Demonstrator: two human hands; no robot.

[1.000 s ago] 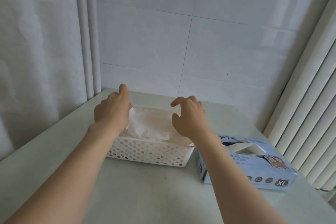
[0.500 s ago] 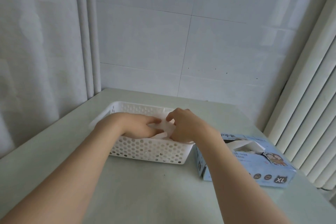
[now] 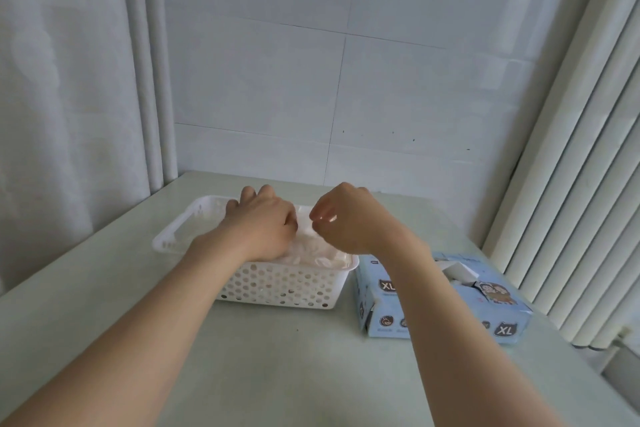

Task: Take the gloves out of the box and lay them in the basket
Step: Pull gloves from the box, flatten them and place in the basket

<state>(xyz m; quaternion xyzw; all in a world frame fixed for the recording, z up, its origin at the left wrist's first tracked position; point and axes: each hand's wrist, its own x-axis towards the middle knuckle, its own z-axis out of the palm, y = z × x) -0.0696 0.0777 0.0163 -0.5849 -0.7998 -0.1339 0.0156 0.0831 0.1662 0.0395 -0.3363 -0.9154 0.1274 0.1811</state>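
Gloves [image 3: 313,251] lie heaped in the white perforated basket [image 3: 277,288], up to its rim at the near right corner. Both your hands are over them, most likely to settle the pile flat (thin film like this tends to puff up). Your left hand [image 3: 259,227] rests palm down on the heap inside the basket, with the wrist crossing the near wall. Its fingers bend down beyond the knuckles and out of sight, so you cannot tell whether they grip or merely press. Your right hand [image 3: 348,218] hovers above the basket's right end with the wrist cocked up, the fingers curled and the thumb close to the forefinger. Whether a wisp of glove is pinched there is not clear. The blue glove box [image 3: 450,308] marked XL stands just beside the basket's right end. A white glove [image 3: 457,269] pokes from its opening, so more probably remain for you to draw.
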